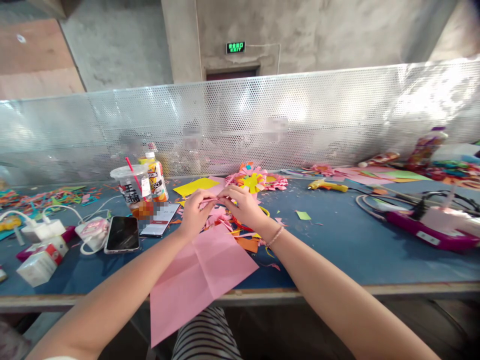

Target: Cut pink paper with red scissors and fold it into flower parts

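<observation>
A: Hands meeting over the middle of a blue-topped worktable. Left hand and right hand nearly touching, fingers closed from both sides on a thin strip of pink paper, pinched taut just above the table.

B: Anything beneath?

A: Large creased pink paper sheet lying below the wrists, one corner hanging over the near table edge, probably kept close as stock. Pile of pink and orange paper scraps under the right hand.

B: And further out?

A: Finished multicoloured paper flower just behind the fingers, well clear of the working spot. Yellow glue gun off to the right. Black smartphone and clear plastic drink cup with red straw to the left, set apart from the cuttings.
</observation>
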### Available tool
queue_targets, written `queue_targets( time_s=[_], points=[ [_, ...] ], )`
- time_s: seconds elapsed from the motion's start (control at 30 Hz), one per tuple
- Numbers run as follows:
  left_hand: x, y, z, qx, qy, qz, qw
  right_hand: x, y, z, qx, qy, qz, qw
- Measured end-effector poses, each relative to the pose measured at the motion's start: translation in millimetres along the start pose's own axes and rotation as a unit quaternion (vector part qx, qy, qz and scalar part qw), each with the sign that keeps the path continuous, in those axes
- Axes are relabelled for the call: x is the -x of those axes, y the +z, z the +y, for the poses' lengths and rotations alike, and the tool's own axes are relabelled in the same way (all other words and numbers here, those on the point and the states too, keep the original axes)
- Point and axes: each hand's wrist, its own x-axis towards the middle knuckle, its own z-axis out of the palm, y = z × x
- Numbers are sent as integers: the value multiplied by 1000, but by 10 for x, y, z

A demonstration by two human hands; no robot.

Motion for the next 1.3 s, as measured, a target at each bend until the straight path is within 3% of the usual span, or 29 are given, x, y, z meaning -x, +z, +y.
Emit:
queue_targets(
  time_s=[0.27, 0.8, 1.3],
  points=[
    [1, -10, -19, 14, -35, -40, 998, 9, -24, 21, 48, -14, -29, 998],
    [21, 19, -46, -16, -13, -49, 999, 34, -3, 57, 24, -8, -50, 998],
    [-2, 30, -56, 50, -151, -44, 986, 27, 107, 98, -35, 141, -24, 989]
  ],
)
